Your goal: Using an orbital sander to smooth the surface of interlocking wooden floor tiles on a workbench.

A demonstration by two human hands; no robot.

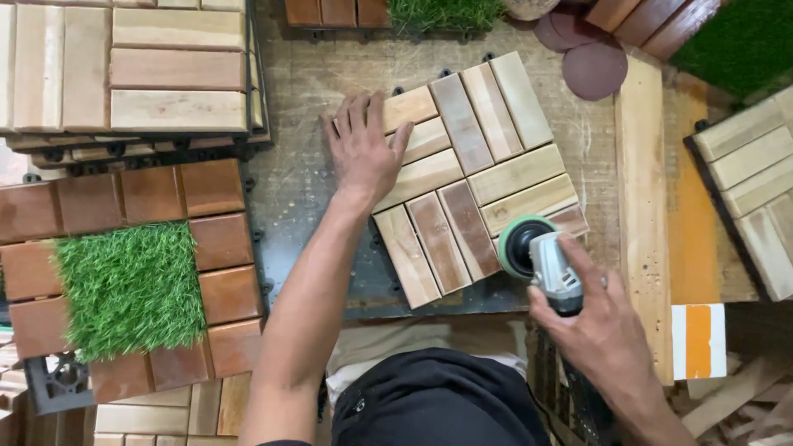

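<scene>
Your left hand [362,153] lies flat with fingers spread on the far left corner of the wooden tile [471,173] on the workbench [330,74], while your right hand [599,326] grips the sander [541,256], its disc against the tile's near right corner.

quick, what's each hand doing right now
Left hand: open, flat on the wooden slat tile, gripping nothing.
Right hand: closed around the handheld sander, whose pad sits on the tile.
</scene>
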